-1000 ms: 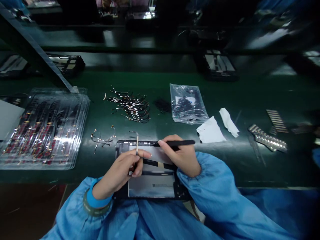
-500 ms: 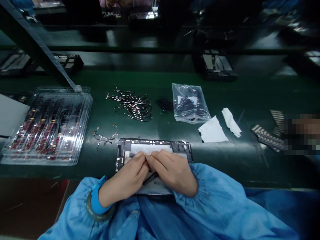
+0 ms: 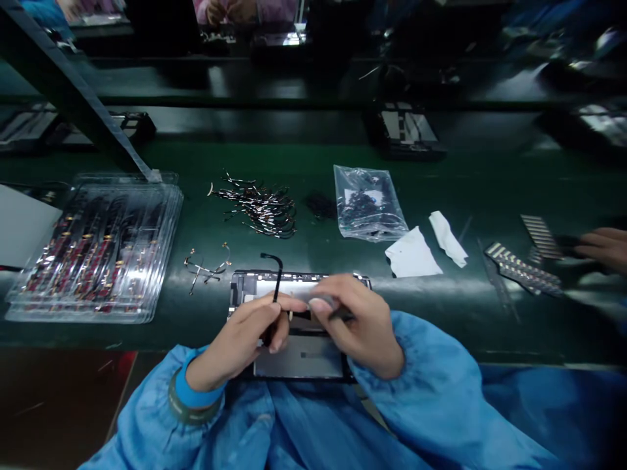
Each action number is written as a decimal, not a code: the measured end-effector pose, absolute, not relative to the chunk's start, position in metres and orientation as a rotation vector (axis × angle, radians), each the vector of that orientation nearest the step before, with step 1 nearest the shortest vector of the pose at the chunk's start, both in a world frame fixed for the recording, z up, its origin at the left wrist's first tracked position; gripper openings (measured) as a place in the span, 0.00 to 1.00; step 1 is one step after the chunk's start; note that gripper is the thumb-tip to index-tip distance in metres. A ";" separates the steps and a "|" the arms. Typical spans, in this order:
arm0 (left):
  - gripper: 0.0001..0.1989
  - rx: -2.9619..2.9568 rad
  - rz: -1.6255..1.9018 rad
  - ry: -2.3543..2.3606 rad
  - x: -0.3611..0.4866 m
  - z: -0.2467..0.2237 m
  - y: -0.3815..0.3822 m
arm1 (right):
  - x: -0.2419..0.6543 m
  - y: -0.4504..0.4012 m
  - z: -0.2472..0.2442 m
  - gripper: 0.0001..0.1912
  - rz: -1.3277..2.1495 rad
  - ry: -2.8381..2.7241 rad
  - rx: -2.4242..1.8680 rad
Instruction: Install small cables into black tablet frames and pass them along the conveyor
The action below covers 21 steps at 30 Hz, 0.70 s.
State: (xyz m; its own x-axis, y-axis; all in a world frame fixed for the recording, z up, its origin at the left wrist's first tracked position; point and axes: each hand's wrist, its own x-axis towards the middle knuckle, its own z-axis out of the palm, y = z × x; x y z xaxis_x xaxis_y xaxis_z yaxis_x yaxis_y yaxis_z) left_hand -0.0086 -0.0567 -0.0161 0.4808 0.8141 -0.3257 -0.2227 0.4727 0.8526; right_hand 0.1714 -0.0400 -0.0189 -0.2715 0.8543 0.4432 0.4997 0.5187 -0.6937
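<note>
An opened tablet (image 3: 298,365), with a dark frame and grey panels, lies flat at the table's near edge under both hands. My left hand (image 3: 249,329) is closed over it, pinching a thin black flex cable (image 3: 279,277) whose hooked end stands up above the fingers. Close to its right, my right hand (image 3: 365,326) has thumb and fingers closed around something dark and blurred, which I cannot make out. The fingers of both hands nearly meet over the tablet's middle.
Clear plastic trays (image 3: 98,248) of small parts are stacked left. Loose cables (image 3: 264,209), a bag of black parts (image 3: 369,202), white paper pieces (image 3: 414,253) and metallic strips (image 3: 524,267) lie around. A co-worker's hand (image 3: 605,248) is at right. Devices (image 3: 406,130) sit farther back.
My hands were pressed together over the tablet; now they are slightly apart, the right one shifted right. The black cable's hooked end now stands up from my left hand.
</note>
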 end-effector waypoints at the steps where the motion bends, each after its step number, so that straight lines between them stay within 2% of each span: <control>1: 0.18 0.884 0.694 0.832 -0.008 -0.016 -0.057 | 0.169 -0.037 -0.016 0.07 0.690 -1.834 -1.183; 4: 0.18 1.056 0.604 0.848 -0.006 -0.016 -0.058 | 0.159 -0.029 -0.011 0.12 1.129 -1.572 -1.331; 6: 0.15 1.195 0.683 0.996 -0.003 -0.017 -0.059 | 0.153 -0.027 -0.010 0.13 1.190 -1.481 -1.378; 10: 0.06 1.432 1.114 1.488 -0.001 -0.021 -0.060 | 0.146 -0.034 -0.013 0.07 0.640 -1.701 -1.331; 13: 0.03 1.553 1.257 1.600 -0.001 -0.022 -0.062 | 0.142 -0.041 -0.016 0.07 0.302 -1.951 -1.158; 17: 0.02 1.588 1.271 1.642 -0.002 -0.023 -0.063 | 0.136 -0.048 -0.017 0.08 0.169 -2.108 -1.016; 21: 0.03 1.485 1.249 1.610 -0.002 -0.023 -0.061 | 0.134 -0.051 -0.017 0.09 0.310 -2.117 -0.981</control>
State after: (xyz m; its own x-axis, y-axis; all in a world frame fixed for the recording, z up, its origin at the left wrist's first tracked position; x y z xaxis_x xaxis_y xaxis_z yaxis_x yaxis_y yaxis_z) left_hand -0.0021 -0.0614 -0.0232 -0.1848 0.9700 0.1583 0.3944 -0.0744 0.9159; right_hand 0.1341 -0.0514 -0.0173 -0.4088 0.7328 0.5440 0.5461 0.6740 -0.4975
